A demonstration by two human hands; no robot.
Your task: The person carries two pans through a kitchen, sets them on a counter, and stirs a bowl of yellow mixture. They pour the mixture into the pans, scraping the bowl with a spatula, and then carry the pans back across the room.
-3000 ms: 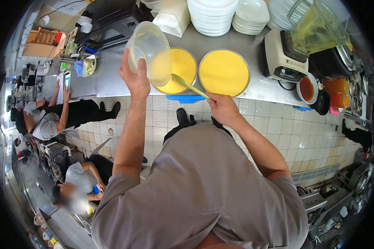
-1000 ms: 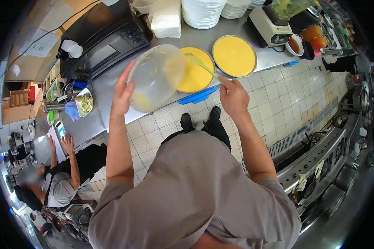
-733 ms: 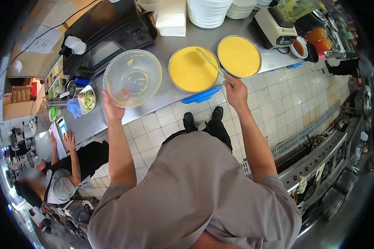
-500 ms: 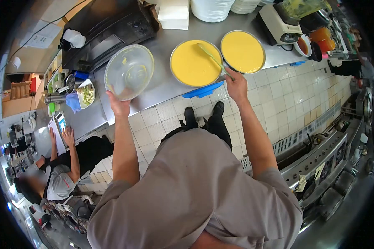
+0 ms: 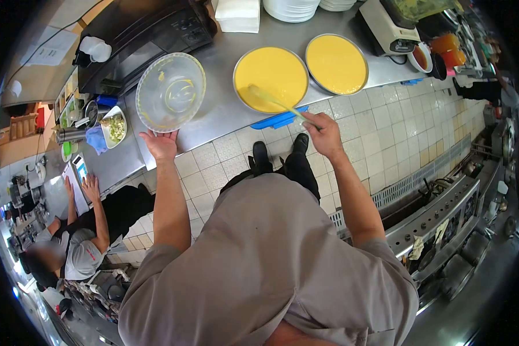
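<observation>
My right hand grips a pale green spatula by the end of its handle. The spatula's blade reaches over a round pan filled with smooth yellow mixture. Right of it, a second round pan holds the same yellow filling. My left hand lies palm up with its fingers apart, fingertips at the near rim of a clear plastic bowl. Yellow smears mark the inside of this bowl, which sits over the steel counter.
Behind the bowl stands a black microwave. White napkins, stacked plates and a blender line the back. A dish of chopped vegetables is at left, near a co-worker. A stove stands at right.
The bowl has shifted left and is more level, and my left hand's fingers have opened at its rim. My right hand has drawn the spatula down and left, toward me.
</observation>
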